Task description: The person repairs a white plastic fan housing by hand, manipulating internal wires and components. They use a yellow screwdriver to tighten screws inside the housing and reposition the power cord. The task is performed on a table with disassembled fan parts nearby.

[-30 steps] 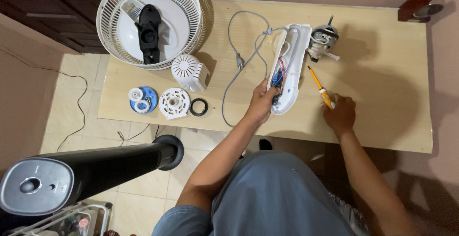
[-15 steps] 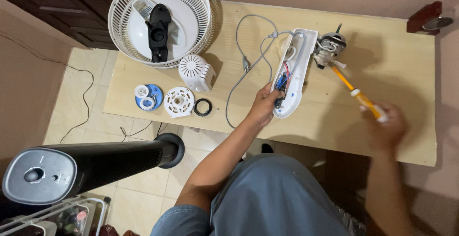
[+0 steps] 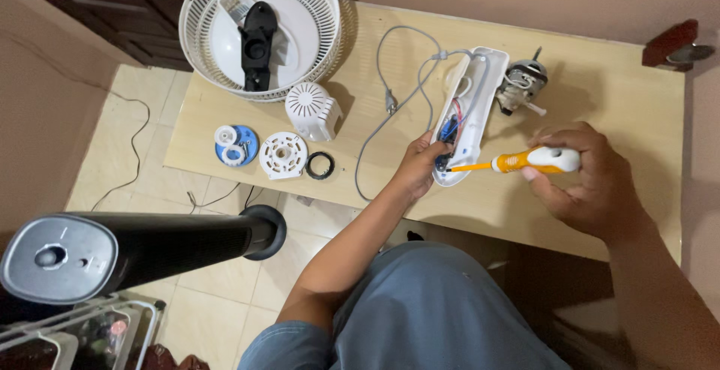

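Observation:
A long white plastic housing [image 3: 480,96] lies open on the light wooden table [image 3: 600,92], with red and blue wires inside and a grey cord [image 3: 394,100] running from it. My left hand [image 3: 416,164] grips the near end of the housing. My right hand [image 3: 589,179] holds a screwdriver [image 3: 521,161] with an orange and white handle. Its tip points left into the near end of the housing, beside my left fingers. A small fan motor [image 3: 523,83] sits just right of the housing.
A white fan grille [image 3: 259,29] with a black part inside rests at the table's far left. Near it lie a white ribbed motor cover [image 3: 311,109], a white round disc [image 3: 283,155], a black ring [image 3: 319,165] and a blue disc [image 3: 234,145]. A black fan pole [image 3: 150,246] juts in below.
My right hand picked the screwdriver up off the table, swung it out to the right, then brought its tip into the near end of the housing. My left hand stayed on the housing.

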